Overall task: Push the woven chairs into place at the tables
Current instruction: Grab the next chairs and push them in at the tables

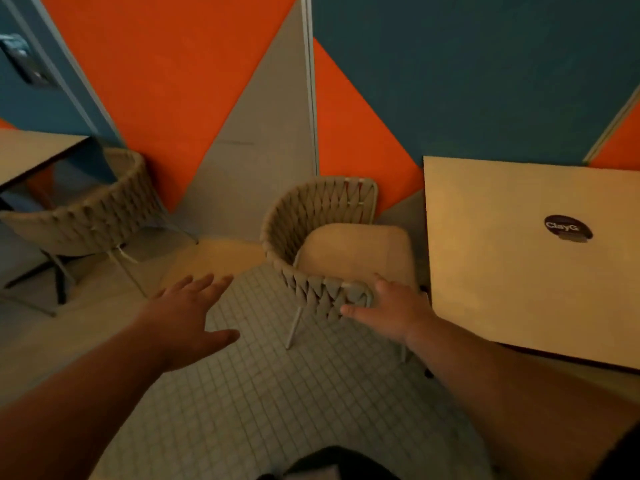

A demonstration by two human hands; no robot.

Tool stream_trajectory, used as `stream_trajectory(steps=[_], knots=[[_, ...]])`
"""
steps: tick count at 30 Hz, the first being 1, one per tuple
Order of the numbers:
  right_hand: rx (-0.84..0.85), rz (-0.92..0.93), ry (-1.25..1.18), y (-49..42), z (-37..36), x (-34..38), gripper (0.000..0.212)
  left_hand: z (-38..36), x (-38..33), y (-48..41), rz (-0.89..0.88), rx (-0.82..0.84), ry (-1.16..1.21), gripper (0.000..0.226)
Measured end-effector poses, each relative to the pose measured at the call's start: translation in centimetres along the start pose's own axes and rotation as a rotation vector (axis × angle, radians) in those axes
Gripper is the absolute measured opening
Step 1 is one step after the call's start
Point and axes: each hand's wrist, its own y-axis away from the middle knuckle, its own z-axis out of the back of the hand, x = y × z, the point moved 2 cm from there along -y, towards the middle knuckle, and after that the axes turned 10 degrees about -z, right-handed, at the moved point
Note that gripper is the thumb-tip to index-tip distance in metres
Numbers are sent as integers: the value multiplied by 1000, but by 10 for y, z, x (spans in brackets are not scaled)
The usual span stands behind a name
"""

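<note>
Two woven chairs: one [322, 237] just left of the stickered table [502, 271], the second [90, 216] well left of it, tucked at the other table [31, 150]. Two tables. One round sticker [568, 227], on the right table. Two hands: left hand [188, 308], right hand [391, 308].

Left hand [188, 311]: held out flat, palm down, fingers spread, thumb out to the side, nothing gripped. Right hand [391, 308]: extended forward, fingers loosely spread, thumb pointed inward. Both forearms bare, stretched forward.
</note>
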Motion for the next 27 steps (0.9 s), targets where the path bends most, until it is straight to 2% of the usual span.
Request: stream_trajectory(steps=[5, 9, 19, 22, 27], knots=[[30, -72, -165, -18, -21, 47, 124, 17, 71, -79, -136, 72, -63, 109], [31, -112, -11, -37, -28, 63, 131, 39, 106, -156, -207, 76, -111, 108], [82, -294, 105, -165, 2, 86, 139, 64, 127, -361, -444, 125, -252, 109], [97, -345, 94, -193, 6, 104, 141, 69, 143, -415, -519, 126, -275, 109], [116, -498, 20, -225, -13, 125, 141, 62, 162, -509, -675, 234, -353, 112]])
